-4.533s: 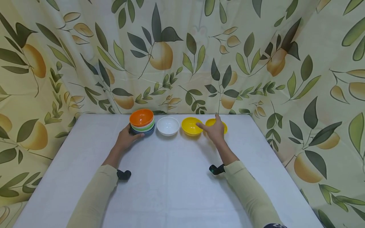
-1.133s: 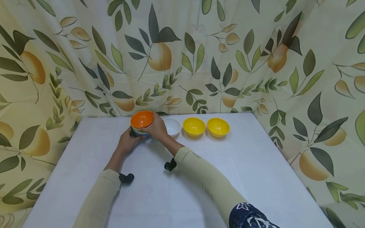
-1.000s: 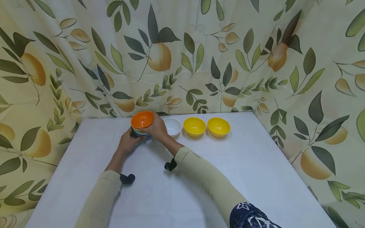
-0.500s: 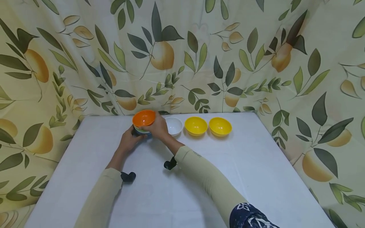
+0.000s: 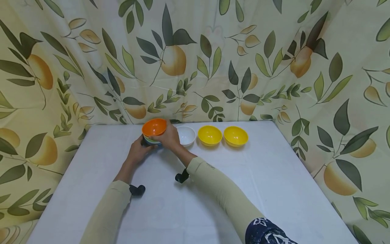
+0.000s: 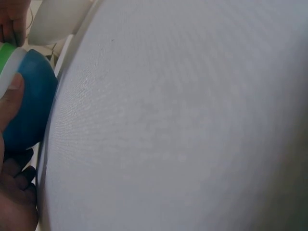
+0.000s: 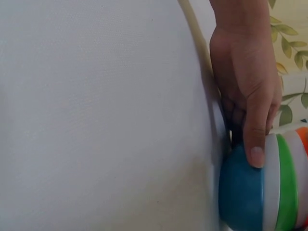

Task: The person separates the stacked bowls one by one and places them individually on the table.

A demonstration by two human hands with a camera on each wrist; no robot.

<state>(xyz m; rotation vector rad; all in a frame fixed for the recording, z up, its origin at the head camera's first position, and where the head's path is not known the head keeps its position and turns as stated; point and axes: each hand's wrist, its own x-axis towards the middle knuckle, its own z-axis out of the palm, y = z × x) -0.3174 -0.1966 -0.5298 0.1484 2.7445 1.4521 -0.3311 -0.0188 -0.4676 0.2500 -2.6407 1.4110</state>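
Observation:
At the back left of the table stands a stack of nested bowls, the orange bowl (image 5: 154, 127) on top. Below it in the right wrist view show white rims, a green bowl (image 7: 288, 178) and, lowest, a blue bowl (image 7: 240, 187). My left hand (image 5: 138, 150) grips the blue bowl from the left, its thumb on the bowl's side. From the right, my right hand (image 5: 169, 137) holds the upper part of the stack, thumb in front; its other fingers are hidden behind.
A white bowl (image 5: 187, 135) sits right of the stack, partly behind my right hand. Further right are two yellow bowls (image 5: 210, 135), side by side. A white cloth covers the table (image 5: 195, 210), and a leaf-and-fruit patterned curtain (image 5: 207, 61) hangs behind its back edge.
My right hand has moved left from the rightmost yellow bowl to the stack and taken hold of it. The left hand keeps its grip. Over the last second, both hands have hardly moved.

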